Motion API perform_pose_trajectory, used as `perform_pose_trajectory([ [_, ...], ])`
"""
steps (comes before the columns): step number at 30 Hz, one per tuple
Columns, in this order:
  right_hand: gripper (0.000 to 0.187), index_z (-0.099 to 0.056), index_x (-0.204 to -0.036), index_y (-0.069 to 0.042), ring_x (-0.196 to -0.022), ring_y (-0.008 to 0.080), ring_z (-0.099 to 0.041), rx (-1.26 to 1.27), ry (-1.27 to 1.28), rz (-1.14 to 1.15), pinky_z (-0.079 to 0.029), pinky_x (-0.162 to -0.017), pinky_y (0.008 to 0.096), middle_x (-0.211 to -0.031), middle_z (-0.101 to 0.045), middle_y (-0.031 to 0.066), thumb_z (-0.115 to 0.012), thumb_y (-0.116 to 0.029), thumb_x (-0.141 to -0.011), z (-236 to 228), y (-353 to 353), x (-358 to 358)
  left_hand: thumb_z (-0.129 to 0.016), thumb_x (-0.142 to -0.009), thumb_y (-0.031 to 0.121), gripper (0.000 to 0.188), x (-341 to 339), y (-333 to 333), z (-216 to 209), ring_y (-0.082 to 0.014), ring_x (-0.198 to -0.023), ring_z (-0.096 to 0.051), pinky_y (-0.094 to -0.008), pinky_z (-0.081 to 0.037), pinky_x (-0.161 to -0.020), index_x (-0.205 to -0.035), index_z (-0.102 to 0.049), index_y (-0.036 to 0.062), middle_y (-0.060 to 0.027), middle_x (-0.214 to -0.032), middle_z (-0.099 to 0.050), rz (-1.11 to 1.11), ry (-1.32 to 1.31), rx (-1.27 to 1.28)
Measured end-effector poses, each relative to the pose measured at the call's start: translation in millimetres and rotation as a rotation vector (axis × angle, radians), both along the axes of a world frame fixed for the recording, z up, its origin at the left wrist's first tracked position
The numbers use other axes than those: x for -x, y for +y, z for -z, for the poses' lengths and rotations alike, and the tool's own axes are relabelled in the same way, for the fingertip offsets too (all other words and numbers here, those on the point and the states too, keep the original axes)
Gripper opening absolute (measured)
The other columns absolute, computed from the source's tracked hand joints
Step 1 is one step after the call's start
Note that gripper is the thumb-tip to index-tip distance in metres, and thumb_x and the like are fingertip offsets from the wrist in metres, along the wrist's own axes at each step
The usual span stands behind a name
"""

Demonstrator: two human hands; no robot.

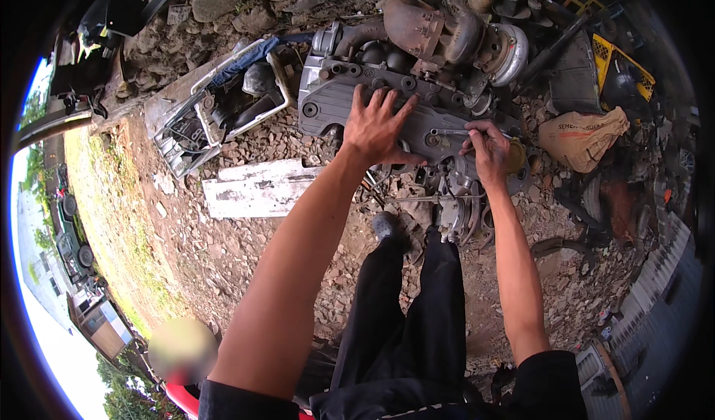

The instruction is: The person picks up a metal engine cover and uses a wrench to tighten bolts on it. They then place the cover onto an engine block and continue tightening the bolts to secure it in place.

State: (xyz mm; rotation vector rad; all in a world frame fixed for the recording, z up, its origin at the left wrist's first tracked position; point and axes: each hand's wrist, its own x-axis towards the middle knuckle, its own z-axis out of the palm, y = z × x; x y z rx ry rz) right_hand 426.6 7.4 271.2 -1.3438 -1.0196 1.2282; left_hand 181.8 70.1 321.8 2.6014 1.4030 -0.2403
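Grey cast metal, ribbed along its length: an engine cover (331, 96) at 1 o'clock from the middle of the view. Laid on it between 12 and 1 o'clock, the left hand (378, 131), palm down, fingers spread, thumb toward the near edge. At 2 o'clock, the right hand (488, 152), fingers curled around a slim silver wrench (450, 131), with its head toward 9 o'clock, beside or over a round fitting (433, 141) on the cover; too small to tell whether seated. Beyond, between 1 and 2 o'clock, a rusty and silver turbocharger (465, 36). At 9 o'clock, a scuffed white panel (253, 189) on stony ground (335, 286); between 2 and 3 o'clock, a crumpled brown sack (573, 137). Possible trouble, by judgement: a slip off the fitting, from a wrench head set askew or an uneven pull, with knuckles scraped on nearby metal; likewise a dropped wrench, from a loose right-hand grip, lost on the stony ground
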Motion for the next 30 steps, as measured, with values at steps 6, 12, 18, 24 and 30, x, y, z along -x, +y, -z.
perform_pose_trajectory([
  [6, 0.014, -0.069, -0.1, 0.002, -0.069, 0.0105, -0.066, 0.016, -0.114, -0.059, -0.059, -0.059, 0.0263, -0.089, -0.066, 0.0063, -0.057, -0.004, -0.096, -12.6, 13.8, 3.3, -0.067, -0.054, 0.09, 0.128, 3.5, -6.4, 3.1, -0.0331, -0.14, -0.038, -0.0634, -0.015, -0.117, -0.156, -0.031, 0.0208, -0.0149, -0.147, -0.043, -0.049, -0.032, -0.018],
  [12, 0.016, -0.07, -0.104, 0.002, -0.07, 0.0102, -0.065, 0.017, -0.129, -0.099, -0.06, -0.063, 0.0268, -0.086, -0.065, 0.0048, -0.056, -0.004, -0.097, -15.6, 14.5, 3.1, -0.066, -0.053, 0.091, 0.13, 4.8, -4.4, 0.3, -0.0331, -0.137, -0.041, -0.0612, -0.018, -0.116, -0.156, -0.031, 0.0196, -0.018, -0.143, -0.046, -0.02, -0.046, -0.051],
  [18, 0.015, -0.07, -0.104, 0.001, -0.069, 0.009, -0.065, 0.068, -0.009, -0.03, -0.06, -0.064, 0.0265, -0.076, -0.064, 0.003, -0.057, -0.004, -0.098, -5.2, 16.3, -0.2, -0.063, -0.052, 0.094, 0.133, 0.1, 10.6, -6.5, -0.0349, -0.139, -0.039, -0.06, -0.018, -0.117, -0.156, -0.033, 0.0165, -0.0195, -0.143, -0.046, 0.05, -0.026, 0.004],
  [24, 0.015, -0.069, -0.105, 0.001, -0.067, 0.009, -0.064, 0.041, -0.05, -0.024, -0.059, -0.062, 0.0259, -0.076, -0.064, 0.0037, -0.057, -0.005, -0.098, -2.7, 11.0, 4.7, -0.06, -0.054, 0.095, 0.13, 5.9, 7.7, -2.1, -0.0326, -0.139, -0.038, -0.0613, -0.016, -0.118, -0.155, -0.033, 0.0181, -0.0167, -0.145, -0.045, 0.05, -0.025, -0.022],
  [30, 0.015, -0.069, -0.104, 0.001, -0.067, 0.011, -0.067, 0.043, -0.082, -0.021, -0.058, -0.062, 0.0261, -0.078, -0.065, 0.0041, -0.057, -0.005, -0.097, -6.1, 5.9, 6.5, -0.062, -0.054, 0.094, 0.129, 5.5, 6.0, -3.0, -0.0325, -0.139, -0.039, -0.0623, -0.016, -0.117, -0.155, -0.033, 0.0188, -0.0166, -0.145, -0.046, 0.039, -0.017, 0.001],
])
